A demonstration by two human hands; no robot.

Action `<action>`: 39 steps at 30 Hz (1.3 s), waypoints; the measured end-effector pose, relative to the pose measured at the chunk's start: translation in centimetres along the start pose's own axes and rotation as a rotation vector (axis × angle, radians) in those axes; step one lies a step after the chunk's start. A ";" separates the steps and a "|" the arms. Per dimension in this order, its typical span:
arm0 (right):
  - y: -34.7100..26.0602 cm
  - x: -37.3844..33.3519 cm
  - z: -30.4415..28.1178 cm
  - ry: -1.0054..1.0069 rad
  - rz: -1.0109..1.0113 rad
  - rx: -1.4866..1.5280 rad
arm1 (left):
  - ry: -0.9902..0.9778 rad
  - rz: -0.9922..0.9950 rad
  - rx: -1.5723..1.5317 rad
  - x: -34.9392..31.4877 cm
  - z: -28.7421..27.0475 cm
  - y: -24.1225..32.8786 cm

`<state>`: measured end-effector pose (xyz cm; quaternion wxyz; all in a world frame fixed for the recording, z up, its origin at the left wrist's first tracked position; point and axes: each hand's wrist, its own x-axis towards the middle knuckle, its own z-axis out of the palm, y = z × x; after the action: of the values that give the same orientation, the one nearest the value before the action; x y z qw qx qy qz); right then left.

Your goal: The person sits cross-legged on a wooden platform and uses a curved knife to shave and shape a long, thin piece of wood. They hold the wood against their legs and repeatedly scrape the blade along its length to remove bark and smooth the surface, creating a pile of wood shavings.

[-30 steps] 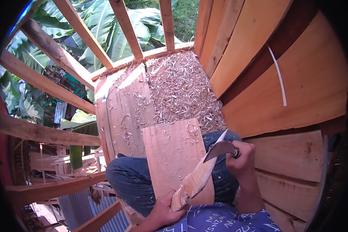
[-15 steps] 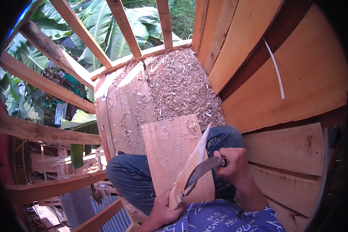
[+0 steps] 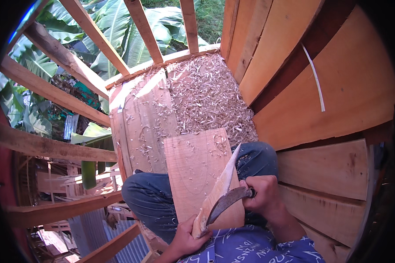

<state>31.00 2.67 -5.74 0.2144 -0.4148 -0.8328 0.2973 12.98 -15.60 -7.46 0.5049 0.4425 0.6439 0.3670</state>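
My left hand is closed round the thick lower end of a pale, carved piece of wood. The piece slants up and to the right, tapering to a sharp point over my right knee. My right hand grips the handle of a dark curved knife, mostly hidden in the fist. Its blade lies across the lower part of the wood, with the tip close to my left hand. Beneath both, a flat wooden board rests on my lap, with a few curled shavings on it.
Wood shavings thickly cover the floor ahead, thinning over the planks at left. Wooden slats form an open railing, with banana leaves beyond. A plank wall closes the right side, and a thin pale strip hangs on it.
My right hand and the knife have moved a little toward my body, so the blade sits lower along the wood. My left hand keeps its hold.
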 end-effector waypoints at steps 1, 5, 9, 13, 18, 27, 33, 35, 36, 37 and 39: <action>0.2 0.1 0.1 0.009 0.008 -0.019 | 0.007 -0.022 0.002 -0.1 0.0 0.2; 2.1 1.3 -0.2 0.161 0.058 0.057 | -0.016 -0.091 -0.010 -0.5 0.6 0.6; 4.5 2.4 -2.2 0.300 0.330 0.103 | -0.156 -0.087 0.063 -1.4 1.3 0.1; 3.5 1.7 -2.3 0.278 0.194 0.128 | 0.016 -0.087 -0.005 -0.2 0.7 0.3; 0.4 0.5 0.5 0.095 0.055 0.099 | 0.047 -0.164 -0.111 0.6 -1.7 -0.4; 2.0 1.6 3.4 0.137 0.143 0.191 | 0.120 -0.242 -0.356 -4.1 -7.8 -2.8; 3.2 2.0 5.1 0.009 0.213 0.340 | 0.666 -0.416 -0.214 -14.0 -8.3 -10.3; 1.9 2.9 5.4 -0.070 0.221 0.409 | 0.866 -0.459 -0.134 -17.4 -6.3 -13.5; 1.4 3.4 5.2 -0.087 0.198 0.402 | 0.928 -0.507 -0.109 -18.7 -5.4 -14.2; 1.0 4.1 5.2 -0.101 0.178 0.395 | 0.985 -0.556 -0.082 -20.0 -4.3 -14.9; 0.8 5.4 4.9 -0.150 0.118 0.367 | 1.001 -0.712 0.080 -22.9 -0.7 -17.8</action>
<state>25.48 5.88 -9.26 0.2060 -0.3936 -0.7525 0.4862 11.04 -43.21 -16.18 0.2161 -0.0071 0.9243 0.3145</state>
